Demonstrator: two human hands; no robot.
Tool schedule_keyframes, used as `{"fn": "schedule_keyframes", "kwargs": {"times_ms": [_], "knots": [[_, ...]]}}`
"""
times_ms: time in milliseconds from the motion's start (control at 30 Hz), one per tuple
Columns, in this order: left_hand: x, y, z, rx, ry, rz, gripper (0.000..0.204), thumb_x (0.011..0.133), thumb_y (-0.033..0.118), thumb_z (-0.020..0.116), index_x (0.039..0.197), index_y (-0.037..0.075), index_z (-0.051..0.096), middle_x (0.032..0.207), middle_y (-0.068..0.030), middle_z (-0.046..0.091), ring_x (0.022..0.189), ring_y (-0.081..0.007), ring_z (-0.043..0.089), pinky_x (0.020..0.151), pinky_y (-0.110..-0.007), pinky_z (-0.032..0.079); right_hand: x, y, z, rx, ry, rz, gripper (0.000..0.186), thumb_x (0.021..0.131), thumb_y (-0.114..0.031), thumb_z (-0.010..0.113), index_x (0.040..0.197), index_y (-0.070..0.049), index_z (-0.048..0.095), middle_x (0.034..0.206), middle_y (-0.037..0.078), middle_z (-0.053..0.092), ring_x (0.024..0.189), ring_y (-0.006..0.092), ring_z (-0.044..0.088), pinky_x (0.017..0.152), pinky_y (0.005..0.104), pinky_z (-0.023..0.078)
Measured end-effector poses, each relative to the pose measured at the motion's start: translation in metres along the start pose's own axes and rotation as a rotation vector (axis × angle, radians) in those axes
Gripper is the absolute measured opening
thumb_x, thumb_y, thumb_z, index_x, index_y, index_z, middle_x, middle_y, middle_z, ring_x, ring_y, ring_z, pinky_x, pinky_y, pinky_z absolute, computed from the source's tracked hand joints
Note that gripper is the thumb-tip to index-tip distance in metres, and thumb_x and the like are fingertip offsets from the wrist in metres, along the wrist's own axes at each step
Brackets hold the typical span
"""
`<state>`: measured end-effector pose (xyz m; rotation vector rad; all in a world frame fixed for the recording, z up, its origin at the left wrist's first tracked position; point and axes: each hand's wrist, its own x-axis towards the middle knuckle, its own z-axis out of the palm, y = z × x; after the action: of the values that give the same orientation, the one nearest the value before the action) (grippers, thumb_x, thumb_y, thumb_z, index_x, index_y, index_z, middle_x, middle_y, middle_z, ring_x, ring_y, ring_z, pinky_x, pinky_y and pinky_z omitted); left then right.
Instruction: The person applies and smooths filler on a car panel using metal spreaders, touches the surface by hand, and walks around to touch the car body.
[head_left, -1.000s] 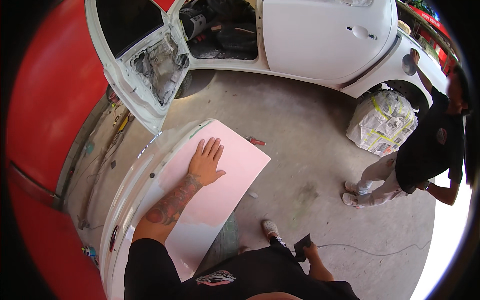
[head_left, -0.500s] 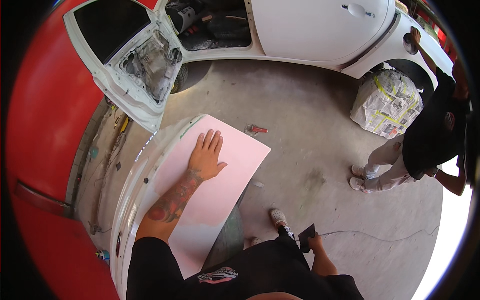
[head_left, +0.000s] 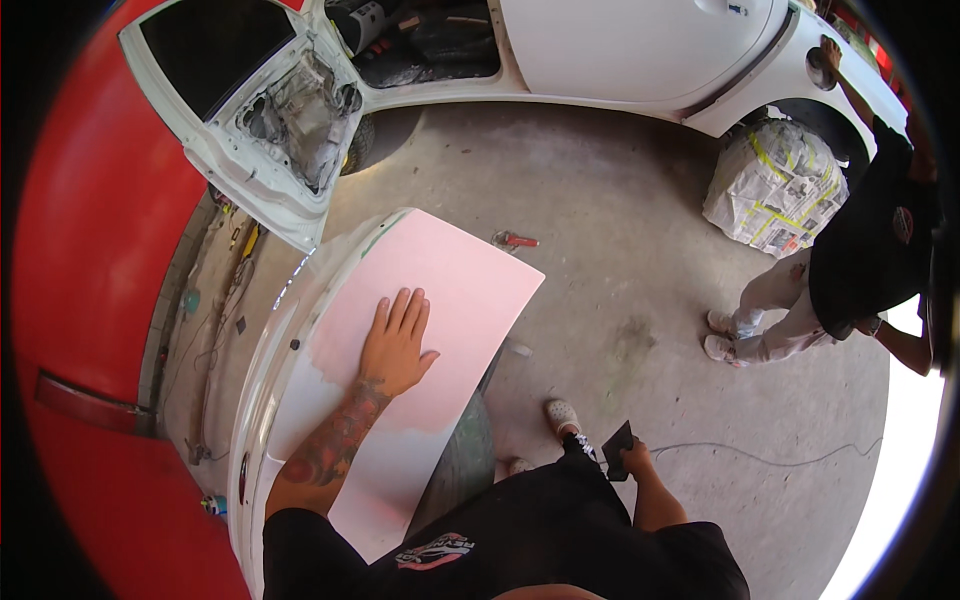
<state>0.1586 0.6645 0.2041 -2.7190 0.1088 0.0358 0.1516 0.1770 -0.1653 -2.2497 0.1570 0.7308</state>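
My left hand (head_left: 396,345) lies flat on a loose car body panel (head_left: 470,290), fingers held out and palm against the surface. Pink primer covers the panel's far part, fading to white nearer me, with a white curved edge along its left. Low at my right side, clear of the panel, my right hand (head_left: 636,459) grips a dark flat square piece (head_left: 618,450). Whether that piece is sandpaper or a pad cannot be made out.
A dark green rounded support (head_left: 462,455) shows under the panel. Beyond stands a white car (head_left: 640,50) with an open stripped door (head_left: 300,120) and a paper-wrapped wheel (head_left: 775,190). A red-handled tool (head_left: 518,240) lies on the floor. A person (head_left: 865,240) stands right, touching the car; a cable (head_left: 760,458) crosses nearby.
My left hand has slid back toward me and slightly left over the pink surface. My right hand still holds the dark piece at my side.
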Motion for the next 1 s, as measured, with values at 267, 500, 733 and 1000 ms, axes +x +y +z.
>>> {"fn": "schedule_keyframes", "kwargs": {"times_ms": [267, 500, 733, 1000], "knots": [[-0.038, 0.007, -0.002, 0.000, -0.005, -0.041, 0.077, 0.085, 0.047, 0.058, 0.141, -0.001, 0.036, 0.150, -0.0148, 0.031, 0.140, -0.0301, 0.023, 0.114, -0.048, 0.017, 0.000, -0.017, 0.001, -0.096, -0.066, -0.024, 0.042, 0.073, -0.019, 0.058, 0.113, -0.006, 0.059, 0.104, 0.023, 0.065, 0.101, 0.0406, 0.060, 0.086, 0.0470, 0.049], [-0.065, 0.017, -0.002, -0.022, -0.049, -0.041, 0.079, 0.083, 0.047, 0.061, 0.140, -0.001, 0.036, 0.150, -0.0152, 0.029, 0.141, -0.0317, 0.021, 0.113, -0.051, 0.017, 0.007, -0.022, 0.001, -0.116, -0.042, -0.057, 0.044, 0.072, -0.018, 0.059, 0.114, -0.006, 0.059, 0.103, 0.023, 0.065, 0.100, 0.0407, 0.061, 0.086, 0.0469, 0.050], [-0.021, 0.017, 0.010, -0.026, -0.032, 0.043, 0.083, 0.082, 0.053, 0.059, 0.141, 0.000, 0.036, 0.151, -0.0156, 0.027, 0.141, -0.0324, 0.019, 0.113, -0.055, 0.014, -0.008, -0.006, -0.001, -0.021, -0.045, 0.008, 0.041, 0.071, -0.014, 0.059, 0.110, -0.004, 0.062, 0.101, 0.021, 0.067, 0.098, 0.0375, 0.063, 0.083, 0.0443, 0.050], [0.067, 0.017, 0.029, 0.020, -0.012, 0.083, 0.084, 0.084, 0.057, 0.055, 0.142, 0.001, 0.034, 0.152, -0.0155, 0.027, 0.142, -0.0319, 0.019, 0.114, -0.053, 0.012, -0.009, 0.014, 0.002, -0.005, 0.007, 0.023, 0.039, 0.072, -0.010, 0.061, 0.110, -0.004, 0.062, 0.098, 0.018, 0.068, 0.094, 0.0337, 0.066, 0.081, 0.0418, 0.051]]}}
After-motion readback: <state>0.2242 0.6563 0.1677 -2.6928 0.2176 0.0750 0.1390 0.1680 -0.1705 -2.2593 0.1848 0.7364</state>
